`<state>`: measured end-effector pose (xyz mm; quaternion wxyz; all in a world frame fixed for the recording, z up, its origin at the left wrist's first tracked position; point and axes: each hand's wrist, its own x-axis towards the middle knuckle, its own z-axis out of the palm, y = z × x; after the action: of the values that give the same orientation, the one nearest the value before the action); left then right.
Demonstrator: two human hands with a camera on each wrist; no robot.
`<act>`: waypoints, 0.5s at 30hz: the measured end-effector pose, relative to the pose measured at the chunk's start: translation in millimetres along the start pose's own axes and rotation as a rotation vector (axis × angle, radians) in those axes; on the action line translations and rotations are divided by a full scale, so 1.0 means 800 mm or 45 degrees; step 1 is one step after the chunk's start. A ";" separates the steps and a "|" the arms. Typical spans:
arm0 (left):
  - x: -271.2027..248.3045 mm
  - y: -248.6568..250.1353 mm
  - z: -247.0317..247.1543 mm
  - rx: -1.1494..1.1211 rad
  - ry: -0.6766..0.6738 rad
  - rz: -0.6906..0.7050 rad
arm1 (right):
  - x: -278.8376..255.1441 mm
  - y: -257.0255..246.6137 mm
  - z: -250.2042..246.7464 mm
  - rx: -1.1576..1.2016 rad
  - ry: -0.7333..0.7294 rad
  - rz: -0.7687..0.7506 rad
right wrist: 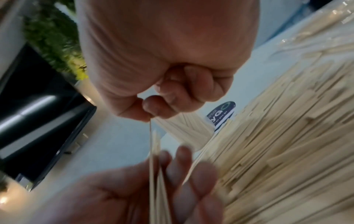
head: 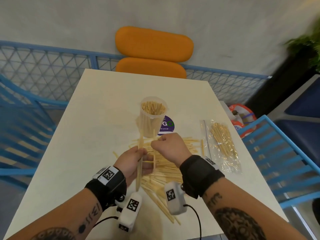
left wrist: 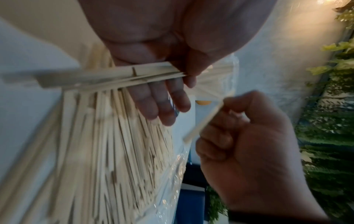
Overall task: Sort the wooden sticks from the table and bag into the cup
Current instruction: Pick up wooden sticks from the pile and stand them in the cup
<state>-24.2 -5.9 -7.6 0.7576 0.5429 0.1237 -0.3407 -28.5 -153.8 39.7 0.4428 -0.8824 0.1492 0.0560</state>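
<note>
A clear plastic cup (head: 153,118) full of upright wooden sticks stands mid-table. A loose pile of sticks (head: 166,165) lies in front of it. My left hand (head: 142,155) grips a small bunch of sticks (head: 140,163) upright above the pile, thumb pressing them against the fingers (left wrist: 162,104). My right hand (head: 160,138), fingers curled, pinches one thin stick (head: 154,135) beside that bunch; the same stick (left wrist: 206,118) shows in the left wrist view. The right wrist view has the pinching fingertips (right wrist: 151,109) above the bunch (right wrist: 156,166). A clear bag (head: 223,146) holding more sticks lies to the right.
A purple round sticker (head: 167,126) is on the white table (head: 86,135) behind the cup. An orange chair (head: 152,54) stands at the far edge, blue chairs (head: 280,161) flank both sides, and a planter (head: 294,70) is at the far right.
</note>
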 end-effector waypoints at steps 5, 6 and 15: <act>-0.001 0.002 0.032 0.058 -0.090 -0.021 | 0.004 0.008 0.006 0.041 0.048 0.024; 0.000 0.001 0.032 0.054 -0.056 -0.033 | 0.003 0.013 0.005 0.031 0.052 0.004; 0.018 -0.004 -0.019 -0.058 0.212 0.000 | -0.047 0.071 0.015 -1.055 -0.309 -0.201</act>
<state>-12.7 1.9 -24.2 0.7568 0.5520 0.1940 -0.2913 -81.9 -168.0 -2.2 0.0688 -0.9811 -0.0069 0.1805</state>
